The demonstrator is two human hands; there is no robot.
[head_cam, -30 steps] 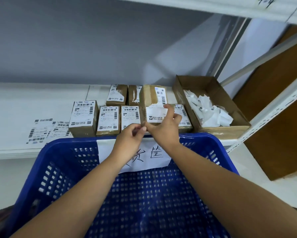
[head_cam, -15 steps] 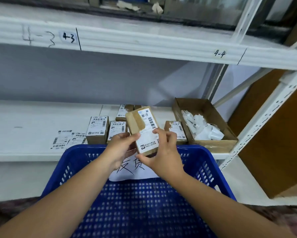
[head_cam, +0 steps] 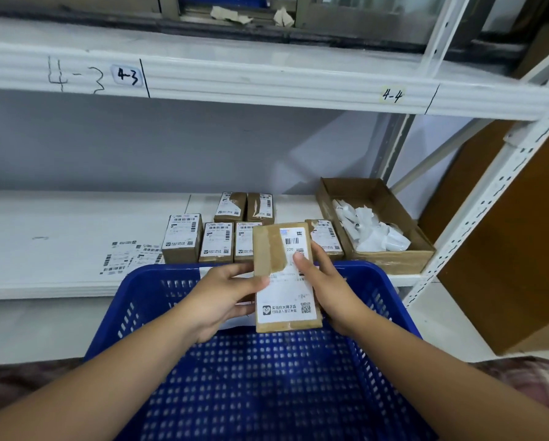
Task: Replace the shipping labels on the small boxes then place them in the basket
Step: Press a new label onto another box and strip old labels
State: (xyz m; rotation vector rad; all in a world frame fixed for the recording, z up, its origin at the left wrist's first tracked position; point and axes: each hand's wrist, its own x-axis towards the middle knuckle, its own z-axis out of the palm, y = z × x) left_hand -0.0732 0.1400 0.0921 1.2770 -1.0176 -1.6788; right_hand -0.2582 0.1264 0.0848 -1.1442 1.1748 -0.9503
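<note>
The small box [head_cam: 284,278] hangs over the basket [head_cam: 372,271] toward its 12 o'clock rim, long axis running 12 to 6; the left hand [head_cam: 222,297] grips its 9 o'clock edge; the right hand [head_cam: 333,291] clasps the 3 o'clock edge, thumb pressing the label [head_cam: 287,302], likely the nearer hand for peeling.

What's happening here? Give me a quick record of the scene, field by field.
Held item: small box, white label facing the camera, over the basket
Left hand: pinches the box's left edge
Right hand: holds its right edge, one finger on the label
Basket: blue, perforated, in front of the shelf
Shelf: six more labelled boxes, loose label sheets
Cardboard tray: crumpled white paper scraps
Shelf marks: 4-3, 4-4
</note>
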